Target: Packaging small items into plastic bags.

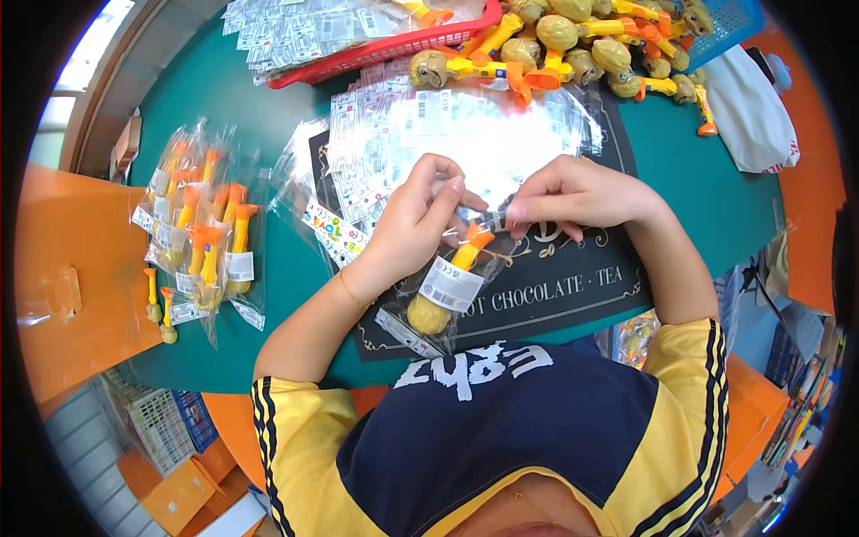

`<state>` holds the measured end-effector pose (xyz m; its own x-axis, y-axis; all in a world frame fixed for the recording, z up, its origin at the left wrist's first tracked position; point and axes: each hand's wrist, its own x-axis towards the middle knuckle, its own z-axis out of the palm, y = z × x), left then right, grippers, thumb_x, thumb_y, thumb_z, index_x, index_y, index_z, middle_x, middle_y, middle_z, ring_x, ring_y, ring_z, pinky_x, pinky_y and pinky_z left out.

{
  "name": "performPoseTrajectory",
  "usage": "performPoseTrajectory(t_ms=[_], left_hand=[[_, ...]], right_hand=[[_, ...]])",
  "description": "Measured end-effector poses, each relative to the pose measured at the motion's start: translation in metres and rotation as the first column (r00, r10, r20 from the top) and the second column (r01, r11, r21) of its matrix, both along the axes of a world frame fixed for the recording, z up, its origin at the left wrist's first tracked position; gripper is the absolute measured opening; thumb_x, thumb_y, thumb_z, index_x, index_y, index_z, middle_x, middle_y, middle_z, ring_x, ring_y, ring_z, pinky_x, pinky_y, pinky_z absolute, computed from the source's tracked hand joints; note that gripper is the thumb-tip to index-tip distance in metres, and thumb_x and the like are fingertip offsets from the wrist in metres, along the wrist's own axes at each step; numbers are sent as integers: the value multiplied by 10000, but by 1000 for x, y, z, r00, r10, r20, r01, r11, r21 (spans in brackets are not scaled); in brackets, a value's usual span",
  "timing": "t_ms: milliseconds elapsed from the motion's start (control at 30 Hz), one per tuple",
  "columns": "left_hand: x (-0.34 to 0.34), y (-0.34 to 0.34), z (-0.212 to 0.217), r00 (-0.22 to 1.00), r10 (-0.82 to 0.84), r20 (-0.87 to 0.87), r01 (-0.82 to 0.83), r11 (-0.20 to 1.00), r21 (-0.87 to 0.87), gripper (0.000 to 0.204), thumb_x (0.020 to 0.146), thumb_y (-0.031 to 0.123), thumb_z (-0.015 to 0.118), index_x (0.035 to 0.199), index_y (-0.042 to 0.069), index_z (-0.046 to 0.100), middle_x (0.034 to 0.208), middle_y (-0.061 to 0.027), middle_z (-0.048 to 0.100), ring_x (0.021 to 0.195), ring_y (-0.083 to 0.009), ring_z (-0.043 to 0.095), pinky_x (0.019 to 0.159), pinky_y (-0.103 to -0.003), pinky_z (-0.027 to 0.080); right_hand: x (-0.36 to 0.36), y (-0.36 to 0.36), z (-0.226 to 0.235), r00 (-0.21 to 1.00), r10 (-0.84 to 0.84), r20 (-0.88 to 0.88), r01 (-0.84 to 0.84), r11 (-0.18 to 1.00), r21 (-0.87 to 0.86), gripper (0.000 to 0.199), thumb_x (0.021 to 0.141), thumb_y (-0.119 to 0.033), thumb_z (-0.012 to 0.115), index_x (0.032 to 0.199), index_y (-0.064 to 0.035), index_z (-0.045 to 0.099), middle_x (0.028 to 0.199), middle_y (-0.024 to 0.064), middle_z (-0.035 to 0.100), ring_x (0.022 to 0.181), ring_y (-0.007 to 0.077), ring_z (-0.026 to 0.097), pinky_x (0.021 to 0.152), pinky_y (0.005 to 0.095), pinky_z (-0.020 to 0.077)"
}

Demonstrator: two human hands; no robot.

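Bagged toy below left grip

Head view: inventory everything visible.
bagged toy: one, yellow-orange, centre
bagged toys: several, yellow-orange, left
small toys: two, yellow-orange, left
loose toys: many, gold-orange, upper right
printed bags: many, clear, upper centre
tray: one, red, top
basket: one, blue, top right
placemat: one, black, centre
table: one, green, centre
cloth: one, white, right
panel: one, orange, left
crates: several, white/blue, lower left
jersey: one, navy-yellow, bottom
left hand: one, bare, centre
right hand: one, bare, centre
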<state>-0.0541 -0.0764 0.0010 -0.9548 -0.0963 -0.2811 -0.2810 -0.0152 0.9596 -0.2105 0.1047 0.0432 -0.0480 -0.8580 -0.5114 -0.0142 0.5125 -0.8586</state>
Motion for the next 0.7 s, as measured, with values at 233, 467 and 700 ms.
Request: performPoseTrajectory(t_ms=[233,467,700], left_hand=[[-3,2,4,996,14,90,-26,991,133,322,990,209,493,1244,14,458,972,-115,664,669,-94,630,595,-227,535],[-4,4,-3,995,42,88,-55,988,144,261,965,218,563,1106,2,599,931,-85,679,743,-104,651,619,-222,533],[-2,4,-3,994,85,71,-97,977,188,264,960,217,573,1100,-5,604,967,-87,685,832,-131,667,658,-222,536]], right_hand=[[12,-2,-25,981,9,-195,-29,995,-97,199,853,-205,697,909,-13,707,706,14,656,571,44,550,501,209,417],[15,-3,-18,987,76,-144,-103,975,-195,137,819,-124,712,909,-20,709,764,18,685,632,48,563,555,214,432],[14,0,-6,868,-226,-442,127,962,-243,142,832,-145,713,891,-16,717,667,20,650,575,39,526,523,212,412]])
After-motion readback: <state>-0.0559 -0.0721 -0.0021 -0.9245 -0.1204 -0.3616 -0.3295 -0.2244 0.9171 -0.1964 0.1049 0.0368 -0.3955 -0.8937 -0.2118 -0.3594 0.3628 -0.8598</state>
